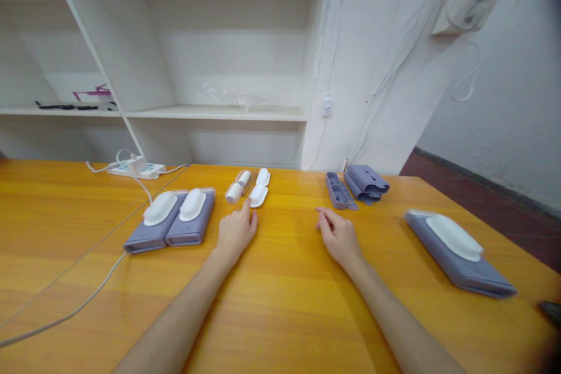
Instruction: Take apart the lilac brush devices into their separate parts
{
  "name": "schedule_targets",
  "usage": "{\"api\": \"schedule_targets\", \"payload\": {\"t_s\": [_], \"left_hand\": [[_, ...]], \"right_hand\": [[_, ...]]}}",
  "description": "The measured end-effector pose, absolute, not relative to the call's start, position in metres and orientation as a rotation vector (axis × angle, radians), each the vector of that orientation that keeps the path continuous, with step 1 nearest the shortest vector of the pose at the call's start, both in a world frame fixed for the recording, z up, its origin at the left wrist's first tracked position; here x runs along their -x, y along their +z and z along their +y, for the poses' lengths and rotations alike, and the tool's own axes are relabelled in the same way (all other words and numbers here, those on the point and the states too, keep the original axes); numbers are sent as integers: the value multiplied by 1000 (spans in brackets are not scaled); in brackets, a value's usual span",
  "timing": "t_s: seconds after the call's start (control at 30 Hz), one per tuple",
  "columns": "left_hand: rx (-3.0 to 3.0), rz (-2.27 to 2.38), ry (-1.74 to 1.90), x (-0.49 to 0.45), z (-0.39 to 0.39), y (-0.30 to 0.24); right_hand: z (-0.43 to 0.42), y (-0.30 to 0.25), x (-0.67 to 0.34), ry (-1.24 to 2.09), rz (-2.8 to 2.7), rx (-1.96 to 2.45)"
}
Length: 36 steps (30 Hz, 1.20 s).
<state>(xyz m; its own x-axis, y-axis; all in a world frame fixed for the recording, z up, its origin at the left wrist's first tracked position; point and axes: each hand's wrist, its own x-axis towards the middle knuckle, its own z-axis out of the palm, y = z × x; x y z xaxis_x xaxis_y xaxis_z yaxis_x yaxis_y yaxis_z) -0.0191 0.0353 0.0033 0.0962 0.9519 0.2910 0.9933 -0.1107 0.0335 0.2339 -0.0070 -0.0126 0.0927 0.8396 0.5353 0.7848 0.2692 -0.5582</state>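
My left hand (pixel 235 227) is over the table, index finger stretched out and thumb apart. Its fingertip meets the near edge of an open white case (pixel 259 195) in view; whether it touches cannot be made out. Just left of that case lies a clear case (pixel 232 192) with a white tube-shaped piece (pixel 239 186) in it. My right hand (pixel 340 238) rests at the table, holding nothing, with index finger pointing left and thumb close below. Beyond it is an open purple-grey case (pixel 336 191) with hollows, beside a folded purple-grey pouch (pixel 366 181).
Two purple-grey flat pouches topped with white oval pieces (pixel 160 208) lie side by side at left. A similar pouch (pixel 460 263) lies at right. A white power strip (pixel 137 170) and cables (pixel 87 305) run along the left. White shelving (pixel 210 111) stands behind the wooden table (pixel 280 304).
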Motion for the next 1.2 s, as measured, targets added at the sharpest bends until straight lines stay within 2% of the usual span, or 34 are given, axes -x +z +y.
{"api": "schedule_targets", "payload": {"t_s": [0.13, 0.27, 0.6, 0.93, 1.2], "left_hand": [[2109, -2098, -363, 23, 43, 8], [2143, -2104, -313, 29, 50, 10], [2205, -1985, -332, 28, 64, 12], [2065, -2112, -433, 30, 76, 22], [2076, -2049, -278, 36, 64, 20]], "right_hand": [[-8, -7, -222, -116, -2002, 1457], [-5, 0, -192, -141, -2258, 1448], [37, 7, -118, -13, -2345, 1401], [50, 3, -126, 54, -2304, 1509], [36, 3, -137, 51, -2251, 1486]]}}
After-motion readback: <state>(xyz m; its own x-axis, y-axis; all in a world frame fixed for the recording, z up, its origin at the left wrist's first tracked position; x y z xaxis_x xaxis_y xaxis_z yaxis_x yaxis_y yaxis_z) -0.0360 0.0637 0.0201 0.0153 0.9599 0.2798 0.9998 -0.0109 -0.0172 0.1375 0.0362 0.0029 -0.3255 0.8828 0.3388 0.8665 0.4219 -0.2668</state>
